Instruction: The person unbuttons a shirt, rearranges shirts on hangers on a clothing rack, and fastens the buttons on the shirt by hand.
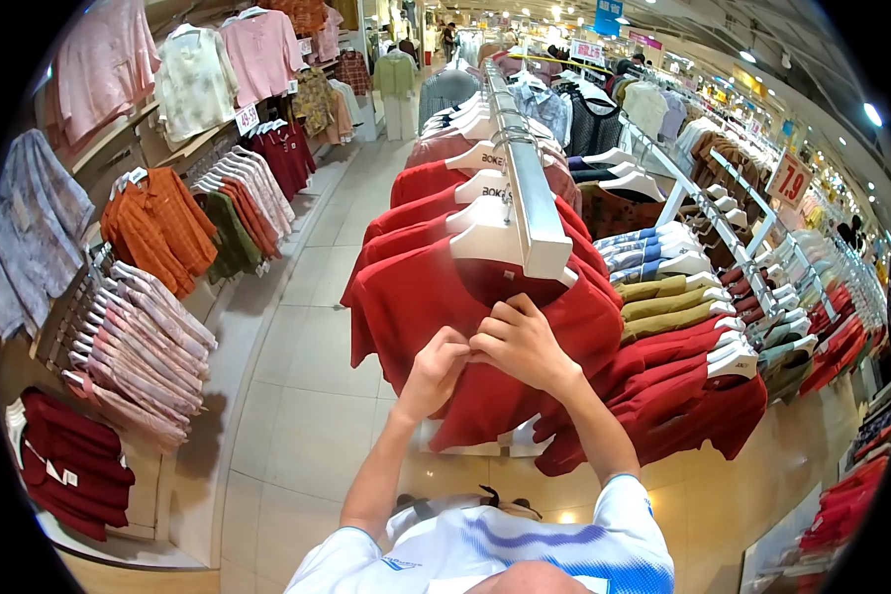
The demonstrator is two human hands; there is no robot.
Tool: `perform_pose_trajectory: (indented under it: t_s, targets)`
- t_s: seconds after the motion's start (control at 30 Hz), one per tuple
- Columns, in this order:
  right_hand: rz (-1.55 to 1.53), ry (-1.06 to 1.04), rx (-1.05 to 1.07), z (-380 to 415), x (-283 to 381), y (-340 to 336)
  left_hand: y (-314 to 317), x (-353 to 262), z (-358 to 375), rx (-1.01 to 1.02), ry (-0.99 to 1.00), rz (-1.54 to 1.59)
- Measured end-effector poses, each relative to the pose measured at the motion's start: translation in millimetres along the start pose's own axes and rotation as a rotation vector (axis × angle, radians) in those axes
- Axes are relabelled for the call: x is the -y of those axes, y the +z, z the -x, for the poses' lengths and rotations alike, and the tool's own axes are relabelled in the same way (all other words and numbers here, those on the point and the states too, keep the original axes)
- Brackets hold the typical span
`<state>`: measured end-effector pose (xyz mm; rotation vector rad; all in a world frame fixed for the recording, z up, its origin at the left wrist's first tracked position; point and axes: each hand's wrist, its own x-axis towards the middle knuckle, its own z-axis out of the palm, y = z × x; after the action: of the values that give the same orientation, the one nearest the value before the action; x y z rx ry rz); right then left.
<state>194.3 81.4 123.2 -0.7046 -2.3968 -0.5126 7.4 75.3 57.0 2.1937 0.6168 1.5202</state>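
Observation:
A red shirt [406, 297] hangs at the near end of a metal rail [525, 168], on a white hanger [485, 238]. In front of its chest, just below the neckline, both of my hands meet with the fingertips together. My left hand [438, 368] has its fingers pinched at the shirt front. Beside it, touching it, my right hand [517, 342] is closed with bent fingers against the red cloth. Whatever small part lies between the fingers is hidden. More red shirts on white hangers follow behind this one.
To the right, a lower rack holds red shirts [653, 386] and olive shirts [668, 307]. Along the left wall hang an orange shirt [158, 228] and pink patterned shirts [139, 346]. A tiled aisle [302, 396] runs between. A price sign [790, 178] stands at right.

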Motion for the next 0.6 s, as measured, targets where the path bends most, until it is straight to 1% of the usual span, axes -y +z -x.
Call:
perform_pose_trajectory:
  t_s: [0.1, 0.17, 0.27, 0.37, 0.5, 0.57, 0.6]
  targets:
    - [-0.063, 0.001, -0.022, -0.2, -3.5, 0.6, 0.5, 6.6, 3.1, -0.01, 0.026, -0.006]
    - [-0.095, 0.009, -0.032, -0.1, -3.8, 0.5, 1.2, 10.1, 5.1, -0.019, -0.025, 0.155]
    - [-0.126, 0.023, -0.035, -0.7, -3.9, 1.1, 1.0, 11.3, 6.5, -0.016, -0.083, 0.253]
    - [-0.148, 0.034, -0.05, -1.4, -4.4, 1.4, 0.9, 9.8, 7.1, -0.018, -0.124, 0.239]
    - [-0.168, 0.039, -0.082, 0.7, -6.3, 1.8, 4.1, 6.8, 5.3, -0.022, -0.13, 0.196]
    - [-0.184, 0.046, -0.093, 1.6, -7.4, 1.3, 6.2, 6.0, 4.0, -0.036, -0.051, 0.095]
    - [-0.202, 0.051, -0.104, 1.7, -7.7, 0.2, 6.0, 5.3, 3.5, -0.034, -0.051, 0.097]
